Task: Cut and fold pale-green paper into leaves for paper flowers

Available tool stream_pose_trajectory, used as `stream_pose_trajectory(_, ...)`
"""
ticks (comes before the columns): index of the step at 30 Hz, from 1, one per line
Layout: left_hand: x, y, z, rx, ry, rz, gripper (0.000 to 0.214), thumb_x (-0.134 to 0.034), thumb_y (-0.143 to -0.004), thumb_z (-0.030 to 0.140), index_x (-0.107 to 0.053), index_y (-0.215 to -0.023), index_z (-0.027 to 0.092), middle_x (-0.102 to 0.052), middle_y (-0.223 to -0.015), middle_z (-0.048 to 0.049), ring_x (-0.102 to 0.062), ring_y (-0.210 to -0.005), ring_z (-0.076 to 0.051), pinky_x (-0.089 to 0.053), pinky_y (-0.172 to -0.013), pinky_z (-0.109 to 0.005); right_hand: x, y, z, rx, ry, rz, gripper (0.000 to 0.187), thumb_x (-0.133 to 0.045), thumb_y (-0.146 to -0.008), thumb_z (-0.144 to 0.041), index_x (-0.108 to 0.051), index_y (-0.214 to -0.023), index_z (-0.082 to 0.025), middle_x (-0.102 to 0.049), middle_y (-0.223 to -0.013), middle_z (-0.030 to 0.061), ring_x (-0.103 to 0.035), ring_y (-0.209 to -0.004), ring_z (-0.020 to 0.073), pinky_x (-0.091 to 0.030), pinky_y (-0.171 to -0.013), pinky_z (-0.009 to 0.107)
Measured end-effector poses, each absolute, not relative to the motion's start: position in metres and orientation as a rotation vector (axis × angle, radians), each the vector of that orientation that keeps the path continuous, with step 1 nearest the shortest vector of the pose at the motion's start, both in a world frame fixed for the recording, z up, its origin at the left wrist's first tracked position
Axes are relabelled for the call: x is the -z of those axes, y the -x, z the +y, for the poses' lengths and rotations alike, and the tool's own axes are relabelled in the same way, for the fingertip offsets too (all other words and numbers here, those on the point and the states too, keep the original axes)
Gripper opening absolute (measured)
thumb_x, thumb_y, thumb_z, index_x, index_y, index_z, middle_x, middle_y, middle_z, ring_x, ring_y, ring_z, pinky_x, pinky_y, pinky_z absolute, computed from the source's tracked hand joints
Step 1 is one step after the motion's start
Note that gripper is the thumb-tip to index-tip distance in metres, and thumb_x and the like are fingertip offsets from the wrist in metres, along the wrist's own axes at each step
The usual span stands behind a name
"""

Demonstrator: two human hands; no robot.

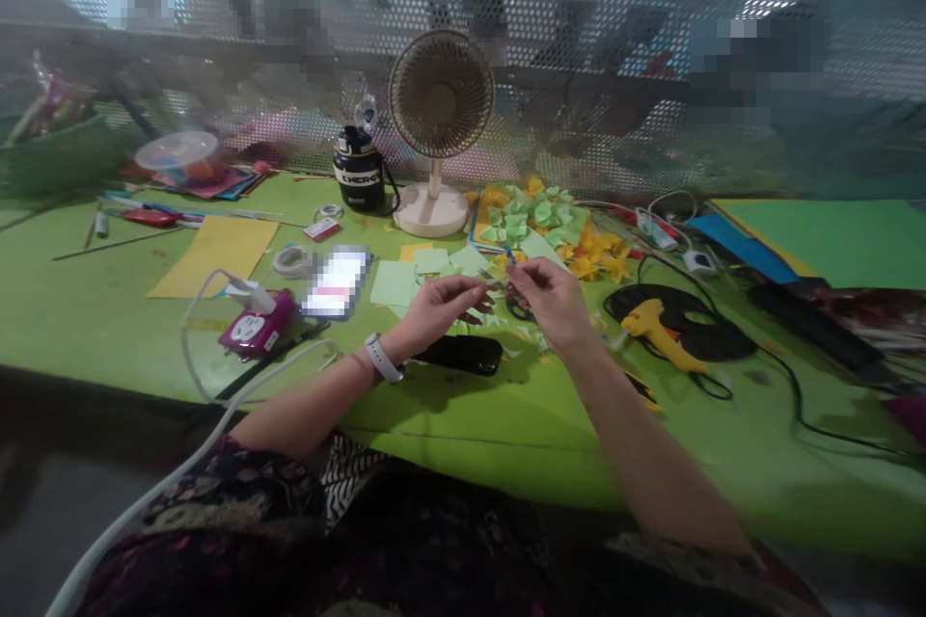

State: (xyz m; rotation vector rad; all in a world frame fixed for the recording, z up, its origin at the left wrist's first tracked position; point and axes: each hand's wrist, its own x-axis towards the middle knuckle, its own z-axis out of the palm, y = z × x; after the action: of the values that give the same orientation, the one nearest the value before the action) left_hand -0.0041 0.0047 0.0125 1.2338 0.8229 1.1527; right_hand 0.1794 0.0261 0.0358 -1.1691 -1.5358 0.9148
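My right hand [554, 304] pinches a small thin thing with a blue tip [510, 254]; its kind is too small to make out. Close beside it, my left hand [449, 307], with a pale watch band [383, 359] on the wrist, has its fingers bent and thumb near the fingertips. What lies between those fingers is hidden. Dark scissor-like loops [519, 309] show just below the right fingers. A black oblong case [467, 354] rests under my left hand. Pale green paper pieces [394, 284] lie behind the hands, with green and yellow paper flowers [539, 212] beyond.
A yellow glue gun [662, 333] with a black cord lies at right. At left are a phone [337, 281], a purple power socket [257, 323] with a white cable, and tape [291, 261]. A fan [432, 210] and black jug [360, 175] stand behind.
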Motion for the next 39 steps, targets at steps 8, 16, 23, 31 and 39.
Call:
stream_pose_trajectory(8, -0.015, 0.01, 0.006, -1.028, -1.175, 0.771, 0.029, -0.07, -0.079, 0.03, -0.071, -0.103, 0.014, -0.075, -0.101, -0.0118, -0.072, -0.087, -0.019, -0.058, -0.07, -0.029, -0.048, -0.193, 0.03, -0.832, 1.155, -1.586, 0.053, -0.069, -0.067, -0.074, -0.063, -0.074, -0.022, -0.059, -0.064, 0.0003, -0.057, -0.06, 0.0164, -0.047, -0.061, 0.031)
stream_pose_trajectory(16, -0.011, 0.008, 0.006, -1.015, -1.186, 0.793, 0.031, -0.074, -0.078, 0.04, -0.071, -0.094, 0.013, -0.075, -0.091, -0.0103, -0.072, -0.077, -0.017, -0.058, -0.065, -0.028, -0.051, -0.191, 0.026, -0.819, 1.161, -1.665, 0.051, -0.07, -0.067, -0.072, -0.065, -0.074, -0.021, -0.062, -0.066, 0.0009, -0.059, -0.061, 0.0167, -0.048, -0.062, 0.031)
stream_pose_trajectory(23, -0.016, 0.008, 0.006, -1.028, -1.161, 0.823, 0.034, -0.075, -0.076, 0.042, -0.069, -0.089, 0.011, -0.074, -0.085, -0.0105, -0.071, -0.073, -0.016, -0.059, -0.066, -0.029, -0.049, -0.194, 0.03, -0.813, 1.125, -1.637, 0.048, -0.072, -0.07, -0.067, -0.067, -0.079, -0.02, -0.064, -0.069, 0.0006, -0.06, -0.058, 0.0146, -0.05, -0.057, 0.028)
stream_pose_trajectory(31, -0.019, 0.016, 0.014, -1.168, -1.104, 0.83, 0.035, -0.077, -0.073, 0.043, -0.068, -0.087, 0.012, -0.074, -0.085, -0.0096, -0.071, -0.073, -0.016, -0.058, -0.063, -0.027, -0.048, -0.204, 0.031, -0.585, 1.007, -1.637, 0.048, -0.064, -0.086, -0.053, -0.057, -0.126, -0.027, -0.069, -0.084, 0.0023, -0.061, -0.053, 0.0137, -0.052, -0.053, 0.029)
stream_pose_trajectory(39, -0.031, 0.023, 0.016, -1.301, -1.123, 0.84, 0.035, -0.077, -0.072, 0.041, -0.07, -0.089, 0.012, -0.073, -0.083, -0.0077, -0.069, -0.069, -0.014, -0.056, -0.06, -0.025, -0.042, -0.183, 0.016, -0.463, 0.994, -2.078, 0.026, -0.052, -0.095, -0.036, -0.068, -0.106, -0.02, -0.073, -0.089, 0.0071, -0.067, -0.071, 0.0194, -0.055, -0.069, 0.034)
